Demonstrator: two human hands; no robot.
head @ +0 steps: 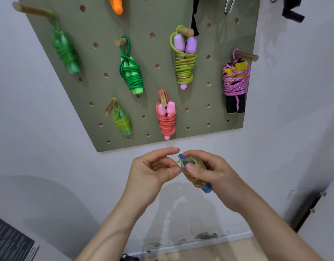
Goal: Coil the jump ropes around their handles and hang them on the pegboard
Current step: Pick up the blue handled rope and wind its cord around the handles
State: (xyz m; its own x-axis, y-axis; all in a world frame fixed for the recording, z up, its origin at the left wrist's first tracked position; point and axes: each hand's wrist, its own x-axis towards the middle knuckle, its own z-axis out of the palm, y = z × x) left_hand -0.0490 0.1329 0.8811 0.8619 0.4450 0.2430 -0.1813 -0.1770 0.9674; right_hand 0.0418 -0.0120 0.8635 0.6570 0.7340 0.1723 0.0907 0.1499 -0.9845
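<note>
Head view: both hands meet mid-frame, just below the olive pegboard (162, 19) at its 6 o'clock edge. The right hand (217, 176) has its grip wrapped round the blue-handled jump rope (194, 180), thumb pressed flat on the coils. The left hand (153, 170) pinches a small clear loop (178, 163) at the bundle's upper end. The bundle's long axis runs from 11 to 5 o'clock, with blue plastic tips showing at both ends. Its cord is glittery translucent gold, tightly wound.
</note>
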